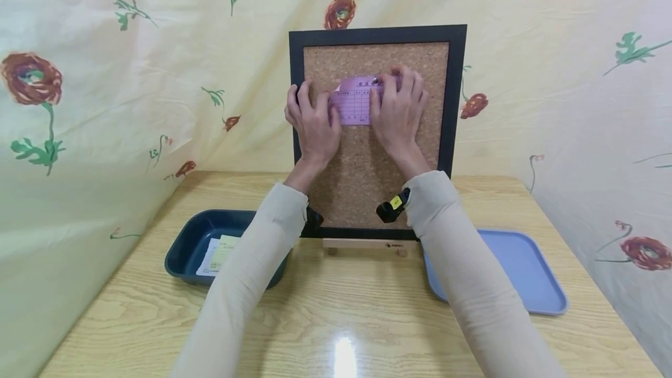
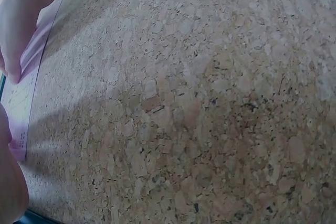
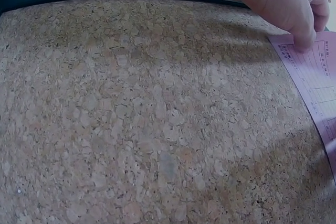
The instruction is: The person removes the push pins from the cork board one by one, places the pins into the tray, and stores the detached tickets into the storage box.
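A purple printed form slip [image 1: 353,104] lies against the cork board [image 1: 362,179] in its black frame. Its upper left corner is folded over. My left hand [image 1: 315,127] touches the slip's left edge with thumb and fingertip; the right wrist view shows a fingertip of this hand [image 3: 283,3] pressing on the paper. At the slip's upper right, my right hand [image 1: 399,109] holds a small dark shiny pushpin [image 1: 375,81] between thumb and forefinger, covering the slip's right part. In the left wrist view the slip [image 2: 21,103] looks creased beneath the right hand's fingers.
To the left, a dark blue basin [image 1: 184,238] holds pale slips of paper [image 1: 220,252]. A light blue tray [image 1: 525,273] stands at right, partly behind the right sleeve. The board stands on a wooden base [image 1: 367,244] on the wooden table [image 1: 336,308], before a floral curtain [image 1: 252,34].
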A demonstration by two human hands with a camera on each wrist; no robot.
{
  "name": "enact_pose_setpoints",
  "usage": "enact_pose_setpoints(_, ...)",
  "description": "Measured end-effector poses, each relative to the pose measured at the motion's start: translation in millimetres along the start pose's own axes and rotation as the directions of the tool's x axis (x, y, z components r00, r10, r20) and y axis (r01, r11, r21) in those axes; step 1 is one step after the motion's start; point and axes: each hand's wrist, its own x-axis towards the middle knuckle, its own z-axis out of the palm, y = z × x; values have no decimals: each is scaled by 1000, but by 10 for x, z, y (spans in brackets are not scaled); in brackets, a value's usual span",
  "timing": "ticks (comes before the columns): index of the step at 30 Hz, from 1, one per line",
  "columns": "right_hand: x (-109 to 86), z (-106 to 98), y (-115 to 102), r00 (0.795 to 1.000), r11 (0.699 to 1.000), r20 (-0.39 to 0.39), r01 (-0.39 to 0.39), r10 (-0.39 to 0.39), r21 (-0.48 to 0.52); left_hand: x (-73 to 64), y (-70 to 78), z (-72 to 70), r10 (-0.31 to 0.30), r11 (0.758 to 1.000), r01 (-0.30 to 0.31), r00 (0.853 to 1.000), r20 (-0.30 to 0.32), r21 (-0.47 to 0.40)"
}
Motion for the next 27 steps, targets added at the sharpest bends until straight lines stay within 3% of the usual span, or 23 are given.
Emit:
enact_pose_setpoints(10,31,31,-11,1000,1000,-10,-25,25,11,-15,4,32,37,999,-37,999,-15,-9)
enact_pose_setpoints(27,93,13,-47,998,998,6,-64,64,0,-20,38,10,42,997,-43,999,-9,-71)
